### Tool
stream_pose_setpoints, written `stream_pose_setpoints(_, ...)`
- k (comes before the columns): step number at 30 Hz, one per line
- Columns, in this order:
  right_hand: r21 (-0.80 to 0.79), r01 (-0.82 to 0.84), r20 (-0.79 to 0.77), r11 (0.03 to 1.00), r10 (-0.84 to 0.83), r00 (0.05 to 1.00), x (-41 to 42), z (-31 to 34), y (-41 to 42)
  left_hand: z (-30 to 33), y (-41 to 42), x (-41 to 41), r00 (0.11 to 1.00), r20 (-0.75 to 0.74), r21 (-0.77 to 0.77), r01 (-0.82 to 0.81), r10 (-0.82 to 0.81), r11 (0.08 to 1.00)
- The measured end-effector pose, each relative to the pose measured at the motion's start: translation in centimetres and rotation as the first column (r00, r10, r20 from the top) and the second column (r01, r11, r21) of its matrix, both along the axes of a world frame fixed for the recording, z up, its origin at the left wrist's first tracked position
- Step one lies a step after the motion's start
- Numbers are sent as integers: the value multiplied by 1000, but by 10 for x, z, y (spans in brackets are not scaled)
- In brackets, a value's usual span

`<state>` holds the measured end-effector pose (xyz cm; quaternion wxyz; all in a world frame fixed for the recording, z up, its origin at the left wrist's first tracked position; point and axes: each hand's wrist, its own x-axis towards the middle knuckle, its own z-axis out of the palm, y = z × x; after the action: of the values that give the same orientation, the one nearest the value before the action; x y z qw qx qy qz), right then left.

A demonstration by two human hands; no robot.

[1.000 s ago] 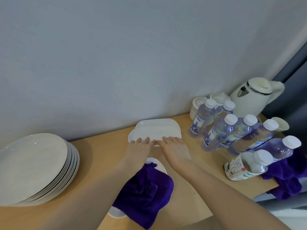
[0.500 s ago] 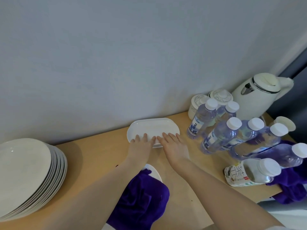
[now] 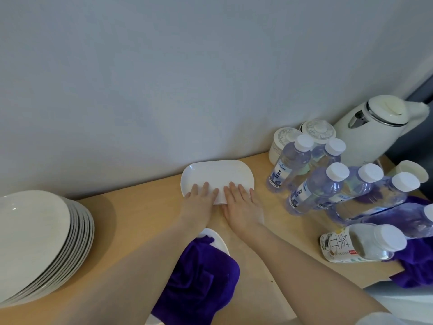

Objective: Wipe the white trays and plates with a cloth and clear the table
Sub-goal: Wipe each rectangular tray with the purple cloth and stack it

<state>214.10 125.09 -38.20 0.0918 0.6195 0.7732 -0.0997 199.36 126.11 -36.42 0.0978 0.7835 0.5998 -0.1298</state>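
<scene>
Both hands, left hand [image 3: 199,202] and right hand [image 3: 241,205], lie flat with straight fingers on the near edge of the white tray [image 3: 218,174], which sits against the wall just beyond them. This looks like setting a tray aside; next, reach back to the purple cloth [image 3: 199,277] below the wrists.

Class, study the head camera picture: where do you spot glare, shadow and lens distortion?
Head view: a small bright glint sits on the top plate of the plate stack; that stack casts a soft shadow on the table toward the wall; wide-angle distortion tilts the water bottles and kettle outward at the right; lighting is dim and bluish.
</scene>
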Motion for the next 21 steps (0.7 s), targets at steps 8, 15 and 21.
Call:
stream_pose_setpoints(8, -48, 22, -70, 999, -26, 997, -11, 29, 0, 14, -6, -12, 999, 44, 98, 14, -19, 995)
stream_pose_setpoints(15, 84, -46, -323, 995, 71, 944, -39, 71, -84, 57, -90, -52, 965, 258, 367, -148, 53, 918)
stream_pose_setpoints(21, 54, -192, -279, 980, 199, 939, -72, 69, -158, 54, -174, -85, 894, 342, 271, -389, 290, 881)
